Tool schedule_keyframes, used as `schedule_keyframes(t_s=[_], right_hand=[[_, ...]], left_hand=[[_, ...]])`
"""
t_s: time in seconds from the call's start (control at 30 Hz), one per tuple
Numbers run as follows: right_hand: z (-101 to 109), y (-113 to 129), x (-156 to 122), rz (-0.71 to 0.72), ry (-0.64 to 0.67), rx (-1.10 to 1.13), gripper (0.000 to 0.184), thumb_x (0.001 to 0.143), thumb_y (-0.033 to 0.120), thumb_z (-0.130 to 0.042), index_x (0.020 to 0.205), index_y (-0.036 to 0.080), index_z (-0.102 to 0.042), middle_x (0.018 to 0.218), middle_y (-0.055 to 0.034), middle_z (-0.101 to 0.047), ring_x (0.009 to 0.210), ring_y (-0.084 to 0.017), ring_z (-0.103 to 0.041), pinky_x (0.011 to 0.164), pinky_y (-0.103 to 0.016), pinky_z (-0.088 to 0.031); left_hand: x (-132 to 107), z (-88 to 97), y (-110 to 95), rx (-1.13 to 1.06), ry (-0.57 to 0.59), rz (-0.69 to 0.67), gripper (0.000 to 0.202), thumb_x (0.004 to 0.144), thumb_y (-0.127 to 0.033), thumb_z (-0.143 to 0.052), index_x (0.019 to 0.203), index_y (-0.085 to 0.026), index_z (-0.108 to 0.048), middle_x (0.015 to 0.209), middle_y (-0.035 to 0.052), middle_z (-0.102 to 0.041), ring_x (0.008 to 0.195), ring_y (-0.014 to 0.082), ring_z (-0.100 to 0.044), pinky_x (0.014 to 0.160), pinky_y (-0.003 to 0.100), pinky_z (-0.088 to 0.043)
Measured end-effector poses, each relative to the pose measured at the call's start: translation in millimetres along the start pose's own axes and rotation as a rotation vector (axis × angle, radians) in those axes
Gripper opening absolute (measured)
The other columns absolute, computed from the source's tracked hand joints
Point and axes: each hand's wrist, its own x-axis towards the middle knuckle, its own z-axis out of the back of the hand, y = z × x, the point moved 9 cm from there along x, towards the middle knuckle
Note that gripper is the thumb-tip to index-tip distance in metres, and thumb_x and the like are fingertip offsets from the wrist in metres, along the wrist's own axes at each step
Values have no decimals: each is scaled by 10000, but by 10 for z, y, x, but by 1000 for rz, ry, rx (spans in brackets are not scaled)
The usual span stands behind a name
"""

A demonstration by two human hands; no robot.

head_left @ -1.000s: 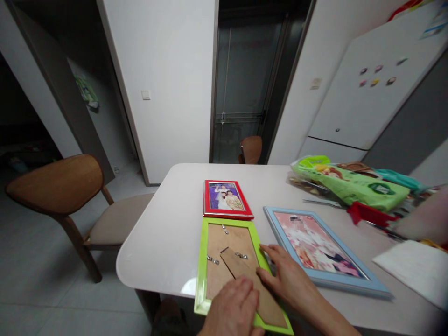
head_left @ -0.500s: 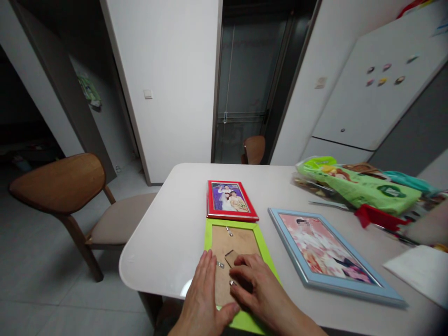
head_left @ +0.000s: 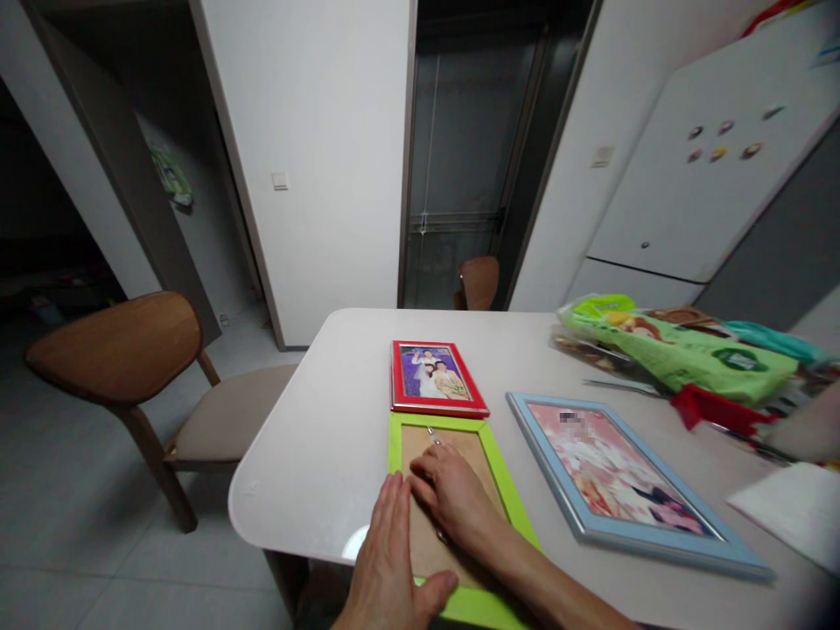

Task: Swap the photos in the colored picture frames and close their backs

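Note:
A lime-green picture frame [head_left: 505, 472] lies back side up at the table's near edge, its brown backing board [head_left: 476, 446] showing. My left hand [head_left: 390, 556] rests along the frame's left side, fingers straight and together, thumb apart over the lower part. Over the middle of the backing, my right hand [head_left: 456, 494] has curled fingers close to my left fingertips; what they grip, if anything, is hidden. A small metal clip [head_left: 433, 435] shows at the backing's top, just beyond the right hand. Touching the far edge is a red picture frame [head_left: 438, 408], photo up.
To the right lies a light-blue picture frame [head_left: 570, 507], photo up. Beyond it are a green plastic package [head_left: 715, 350], a red object [head_left: 715, 409] and a white sheet [head_left: 794, 507]. A wooden chair [head_left: 118, 350] stands left of the white table [head_left: 308, 437].
My right hand has moved up and left across the backing, now covering the metal loop and the left clip seen before. My left hand stays nearly in place.

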Motion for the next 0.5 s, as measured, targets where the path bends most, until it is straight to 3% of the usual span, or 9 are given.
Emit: schedule_keyframes(t_s=[0.23,0.5], right_hand=[[67,-466,233,-134,-73,-88,252,782,223,-392,841,139,-622,807,-93,-554,791,-188,-463,725,-273,-320],[5,-450,277,-132,-61,-84,241,770,223,-420,885,224,-632,870,-59,-570,820,-182,-466,719,-267,-325]], left_hand=[[8,-7,-24,9,11,-3,759,611,-244,-574,1243,27,-251,1325,217,-229,1232,279,-173,1005,419,-229],[19,-39,-30,29,13,-3,758,607,-248,-570,1239,33,-258,1329,212,-223,1234,280,-169,1009,413,-222]])
